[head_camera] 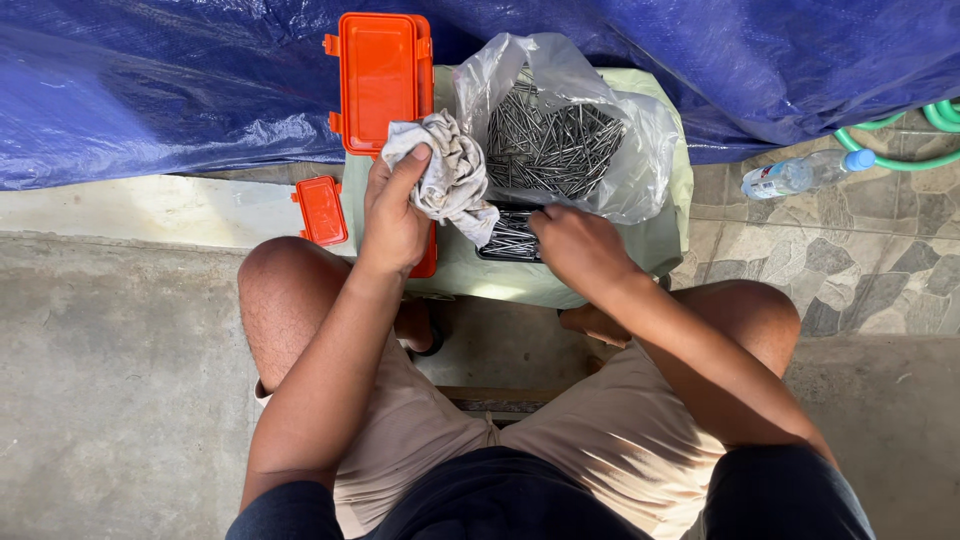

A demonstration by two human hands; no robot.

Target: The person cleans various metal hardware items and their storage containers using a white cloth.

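A crumpled, stained grey-white cloth rag (447, 172) is clenched in the left hand (393, 215), thumb pressed over its top, above a small pale-green cloth-covered stand (560, 275). The right hand (578, 245) is curled, knuckles up, over a flat dark tray of steel nails (508, 238); whether nails are pinched cannot be told.

Fingertips could be pricked by loose points, and the rag's hanging corner could snag and drag nails off the tray. The clear plastic bag of long grey nails (560, 135) slumps open near the stand's rim and could spill if nudged.

An open orange plastic case (380, 78) lies partly under the rag.
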